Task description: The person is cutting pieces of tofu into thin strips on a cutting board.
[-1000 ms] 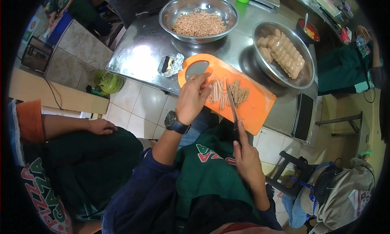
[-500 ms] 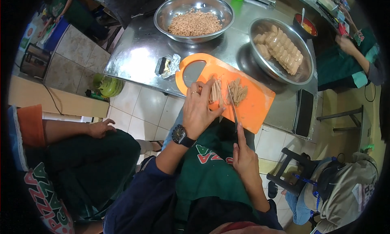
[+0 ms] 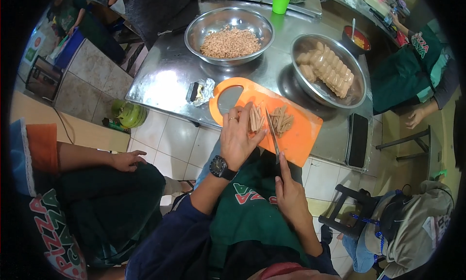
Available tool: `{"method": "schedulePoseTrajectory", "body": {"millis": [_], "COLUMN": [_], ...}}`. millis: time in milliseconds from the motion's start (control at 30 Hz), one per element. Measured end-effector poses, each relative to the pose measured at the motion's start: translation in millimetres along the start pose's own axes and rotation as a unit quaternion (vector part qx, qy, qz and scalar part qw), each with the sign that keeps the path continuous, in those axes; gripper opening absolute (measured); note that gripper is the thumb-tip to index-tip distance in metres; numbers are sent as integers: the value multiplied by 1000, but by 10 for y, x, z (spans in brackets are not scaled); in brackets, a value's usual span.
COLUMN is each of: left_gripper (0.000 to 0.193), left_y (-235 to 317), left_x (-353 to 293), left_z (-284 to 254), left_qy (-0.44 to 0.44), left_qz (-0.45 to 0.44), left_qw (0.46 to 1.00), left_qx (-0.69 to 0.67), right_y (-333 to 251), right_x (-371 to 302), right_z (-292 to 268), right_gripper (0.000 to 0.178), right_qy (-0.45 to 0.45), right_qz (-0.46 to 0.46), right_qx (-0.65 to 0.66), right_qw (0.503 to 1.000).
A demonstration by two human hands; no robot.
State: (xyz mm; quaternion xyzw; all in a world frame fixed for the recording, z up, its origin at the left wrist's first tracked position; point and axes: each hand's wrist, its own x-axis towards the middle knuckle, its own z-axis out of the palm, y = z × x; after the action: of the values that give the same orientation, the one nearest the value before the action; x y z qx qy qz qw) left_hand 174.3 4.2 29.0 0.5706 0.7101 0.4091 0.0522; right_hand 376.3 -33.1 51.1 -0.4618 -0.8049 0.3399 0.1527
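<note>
With the orange cutting board [image 3: 300, 140] taken as the clock's centre, some foil [image 3: 208, 89] was seen at ten o'clock on the worktop [image 3: 158, 81], and chopped bits [image 3: 230, 43] were held in a steel bowl [image 3: 195, 37] at eleven. At eight, the left hand [image 3: 238, 141] was bent over a bundle of strips [image 3: 256, 120], which was braced on the board between its fingers and thumb. The knife [image 3: 273, 138] was set close to that thumb, its tip pointed towards eleven; a cut could have been caused by a slip of the blade or by a roll of the loose strips. The other pile [image 3: 282, 122], past the blade, could have been scattered by a sideways knock. By the right hand [image 3: 292, 196], at five, the knife's handle was gripped. The board's lower edge seemed to be set beyond the worktop, so it could have been tipped by hard pressure there. At two, slices [image 3: 332, 68] were stacked in a second bowl [image 3: 359, 81]; at three, a black phone [image 3: 357, 140] was laid near the edge, from which it could have been knocked.
</note>
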Motion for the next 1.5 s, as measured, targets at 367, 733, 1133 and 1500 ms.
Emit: {"method": "schedulePoseTrajectory", "body": {"millis": [367,733,1133,1500], "left_gripper": [59,42,51,47], "left_y": [-99,-201,-96,-181], "left_x": [43,150,227,236], "left_z": [125,-78,36,2], "left_qy": [13,-69,-44,-70], "left_qz": [28,69,54,52], "left_qw": [999,993,997,995], "left_qx": [13,-71,-25,-44], "right_y": [46,5,-34,-75], "right_x": [-110,16,101,-148], "right_z": [32,-189,-362,-433], "right_gripper": [65,65,63,63], "right_qy": [0,-42,-9,-80], "right_qz": [63,83,48,116], "right_qx": [5,25,-75,-8], "right_qw": [998,995,996,990]}}
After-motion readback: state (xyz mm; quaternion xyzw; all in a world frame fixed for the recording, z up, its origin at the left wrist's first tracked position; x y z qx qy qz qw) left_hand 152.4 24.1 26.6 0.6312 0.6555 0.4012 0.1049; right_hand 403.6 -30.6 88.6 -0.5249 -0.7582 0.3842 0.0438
